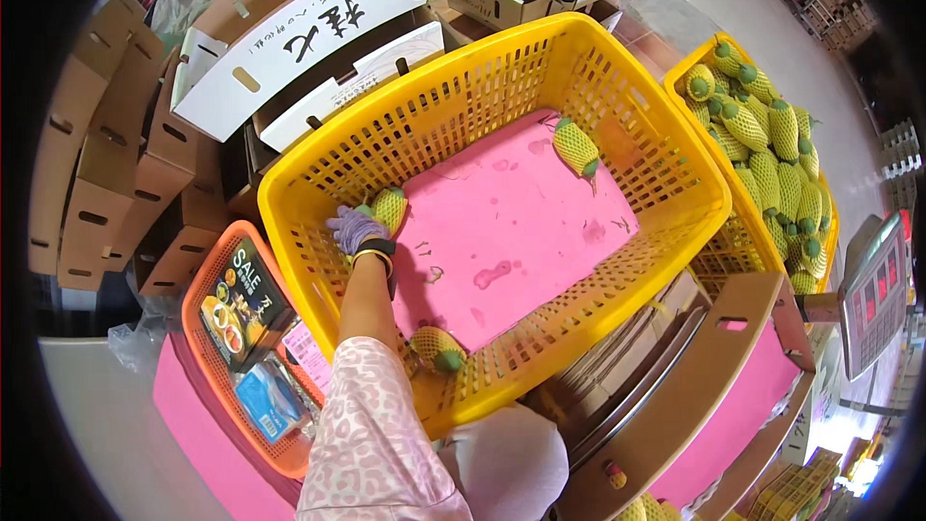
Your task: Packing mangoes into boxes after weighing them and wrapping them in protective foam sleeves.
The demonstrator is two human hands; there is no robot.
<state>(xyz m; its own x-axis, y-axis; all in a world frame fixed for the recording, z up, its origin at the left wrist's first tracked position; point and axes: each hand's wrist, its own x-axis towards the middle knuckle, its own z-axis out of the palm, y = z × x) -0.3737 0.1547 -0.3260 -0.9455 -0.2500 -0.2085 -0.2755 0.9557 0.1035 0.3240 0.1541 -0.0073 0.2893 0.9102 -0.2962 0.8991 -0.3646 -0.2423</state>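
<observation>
My left hand (357, 231), in a purple glove with a yellow band and a dark strap at the wrist, reaches into a big yellow plastic crate (318, 156). Its fingers close round the end of a green papaya (390, 208) in a yellow foam net, against the crate's left side. A pink sheet (521, 222) covers the crate's bottom. Another netted papaya (576, 148) lies at the far right corner, and one more papaya (438, 349) rests at the near side, close to my forearm. My right hand is out of view.
A second yellow crate (694, 60) full of netted papayas stands at the right, beside a scale with a red display (876, 291). An orange basket (207, 275) with packets sits at the left. Cardboard boxes (121, 169) line the left and far sides; an open carton (666, 405) is at the near right.
</observation>
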